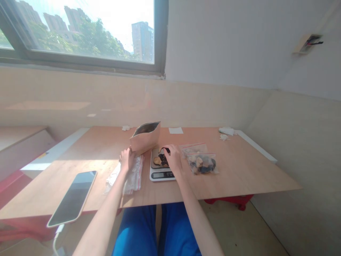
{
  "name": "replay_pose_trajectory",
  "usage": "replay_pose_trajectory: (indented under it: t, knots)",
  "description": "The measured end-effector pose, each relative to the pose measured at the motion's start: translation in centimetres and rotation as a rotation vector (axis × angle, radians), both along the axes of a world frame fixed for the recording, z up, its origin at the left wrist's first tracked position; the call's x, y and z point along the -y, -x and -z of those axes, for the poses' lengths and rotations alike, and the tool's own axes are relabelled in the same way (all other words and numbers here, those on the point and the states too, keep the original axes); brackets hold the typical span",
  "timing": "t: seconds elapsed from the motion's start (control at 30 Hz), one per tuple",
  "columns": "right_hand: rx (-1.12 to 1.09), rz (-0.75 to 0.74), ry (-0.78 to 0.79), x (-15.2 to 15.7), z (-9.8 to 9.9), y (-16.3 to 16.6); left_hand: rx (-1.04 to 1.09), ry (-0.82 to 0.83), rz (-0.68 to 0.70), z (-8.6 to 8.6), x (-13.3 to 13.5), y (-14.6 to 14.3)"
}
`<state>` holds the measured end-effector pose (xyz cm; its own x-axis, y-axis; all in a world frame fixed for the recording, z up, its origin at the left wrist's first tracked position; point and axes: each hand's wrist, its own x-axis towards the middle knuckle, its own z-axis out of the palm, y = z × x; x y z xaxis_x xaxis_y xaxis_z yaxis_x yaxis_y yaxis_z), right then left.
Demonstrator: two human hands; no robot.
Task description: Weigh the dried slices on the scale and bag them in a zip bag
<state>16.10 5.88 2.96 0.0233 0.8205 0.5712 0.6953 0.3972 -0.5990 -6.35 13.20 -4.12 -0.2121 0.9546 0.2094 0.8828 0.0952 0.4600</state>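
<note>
A small white kitchen scale [161, 174] sits mid-table with brown and dark pieces [158, 160] on its platform. My right hand [173, 157] rests over the platform, fingers curled around a dark piece. My left hand [127, 159] lies with bent fingers at the base of an open brown paper pouch [145, 138], on top of a stack of clear zip bags [130, 176]. Just right of the scale are filled clear zip bags [200, 159] holding more mixed pieces.
A smartphone [73, 197] with a cable lies at the table's front left edge. White paper scraps [176, 130] and crumpled bits [226, 132] sit along the back. The wooden table [239, 170] stands against a wall under a window; my blue-trousered legs are under it.
</note>
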Motion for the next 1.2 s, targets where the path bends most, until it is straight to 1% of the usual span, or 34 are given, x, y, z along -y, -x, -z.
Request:
replay_pose_trajectory:
  t: [0.07, 0.13, 0.27, 0.43, 0.6, 0.73, 0.83, 1.03, 1.2]
  knots:
    - [0.153, -0.024, 0.121, -1.3, -0.3, 0.0, -0.014, 0.004, 0.0, 0.1, -0.1, 0.1]
    - [0.244, -0.054, 0.198, -2.3, -0.6, 0.1, -0.023, 0.006, -0.005, 0.3, -0.3, 0.2]
    - [0.258, -0.114, 0.242, -3.3, -0.5, 0.5, -0.028, -0.008, -0.001, 0.7, -0.5, 0.4]
    - [0.164, -0.151, 0.245, -4.0, 0.6, 0.1, -0.017, -0.044, 0.003, 1.3, -0.7, 0.6]
    - [0.0, -0.134, 0.22, -5.1, 0.8, -1.1, 0.0, -0.08, 0.012, 1.5, -0.8, 0.7]
    - [-0.116, -0.13, 0.241, -6.2, 1.2, -1.5, 0.015, -0.095, 0.032, 1.6, -0.9, 0.8]
    - [-0.178, -0.141, 0.26, -7.0, 2.0, -1.7, 0.023, -0.096, 0.036, 1.6, -1.0, 0.8]
    - [-0.202, -0.148, 0.3, -8.3, 3.6, -2.5, 0.038, -0.096, 0.039, 1.7, -1.2, 0.9]
    - [-0.201, -0.179, 0.321, -8.8, 3.9, -3.2, 0.051, -0.102, 0.05, 1.9, -1.3, 1.1]
